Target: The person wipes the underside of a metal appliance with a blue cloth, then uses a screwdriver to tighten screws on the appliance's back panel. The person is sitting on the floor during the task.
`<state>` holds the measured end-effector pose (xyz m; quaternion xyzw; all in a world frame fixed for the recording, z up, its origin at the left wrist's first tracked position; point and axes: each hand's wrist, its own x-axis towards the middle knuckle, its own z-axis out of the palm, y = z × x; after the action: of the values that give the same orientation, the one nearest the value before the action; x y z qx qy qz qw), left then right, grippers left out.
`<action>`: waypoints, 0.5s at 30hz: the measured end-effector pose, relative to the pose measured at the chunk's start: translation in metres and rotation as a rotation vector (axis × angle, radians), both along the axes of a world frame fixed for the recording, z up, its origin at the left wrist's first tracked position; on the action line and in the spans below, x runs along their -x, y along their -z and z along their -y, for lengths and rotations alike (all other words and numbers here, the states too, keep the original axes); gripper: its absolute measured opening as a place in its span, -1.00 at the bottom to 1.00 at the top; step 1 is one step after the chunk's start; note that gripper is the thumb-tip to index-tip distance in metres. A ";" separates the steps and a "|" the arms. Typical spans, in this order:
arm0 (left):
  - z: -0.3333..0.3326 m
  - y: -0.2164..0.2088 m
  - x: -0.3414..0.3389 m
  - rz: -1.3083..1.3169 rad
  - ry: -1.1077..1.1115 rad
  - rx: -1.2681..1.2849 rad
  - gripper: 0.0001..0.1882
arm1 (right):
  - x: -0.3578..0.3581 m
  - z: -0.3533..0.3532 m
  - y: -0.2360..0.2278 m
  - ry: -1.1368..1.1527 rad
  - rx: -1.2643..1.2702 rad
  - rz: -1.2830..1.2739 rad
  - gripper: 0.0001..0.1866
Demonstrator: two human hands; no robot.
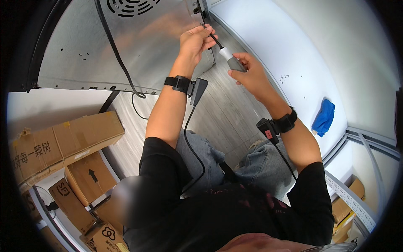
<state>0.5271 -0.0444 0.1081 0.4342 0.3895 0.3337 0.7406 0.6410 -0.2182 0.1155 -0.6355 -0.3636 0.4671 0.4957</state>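
Observation:
My right hand (251,74) grips the grey and white handle of a screwdriver (235,64), its fingers wrapped round the rear end. The dark shaft runs up and left to my left hand (195,43), whose thumb and forefinger close round it near the tip. Whether a screw sits at the tip is too small to tell. Both hands are beside the right edge of a large sheet-metal panel (138,54), part of a big appliance with a slotted round vent (132,6). The screwdriver tip is close to that edge.
A black cable (114,46) hangs down over the panel. Cardboard boxes (90,176) are stacked at lower left. On the right, a blue cloth-like item (324,117) lies on a white surface (294,54). Wrist straps with small black devices (198,91) trail cables along both arms.

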 end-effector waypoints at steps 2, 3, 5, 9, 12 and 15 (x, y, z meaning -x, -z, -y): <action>0.000 0.001 -0.002 0.036 -0.013 0.018 -0.82 | -0.004 -0.003 0.007 0.013 -0.033 0.175 -0.41; -0.001 0.002 -0.002 0.054 -0.020 0.027 -0.82 | -0.005 -0.002 0.008 0.033 -0.004 0.080 -0.41; 0.000 0.002 -0.002 0.048 -0.031 0.033 -0.81 | -0.004 -0.002 -0.009 0.068 0.050 -0.112 -0.40; 0.001 0.000 -0.001 0.018 -0.026 0.005 -0.78 | -0.016 -0.001 -0.014 0.008 0.106 -0.462 -0.41; 0.003 -0.006 -0.001 0.055 -0.012 0.025 -0.77 | -0.016 0.002 -0.008 0.026 0.071 -0.262 -0.40; 0.001 -0.005 0.000 0.095 -0.020 0.049 -0.77 | -0.008 0.002 -0.006 0.051 0.034 -0.087 -0.40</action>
<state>0.5274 -0.0458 0.1132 0.3958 0.3662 0.3518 0.7652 0.6486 -0.2202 0.1214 -0.6319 -0.3174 0.4875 0.5121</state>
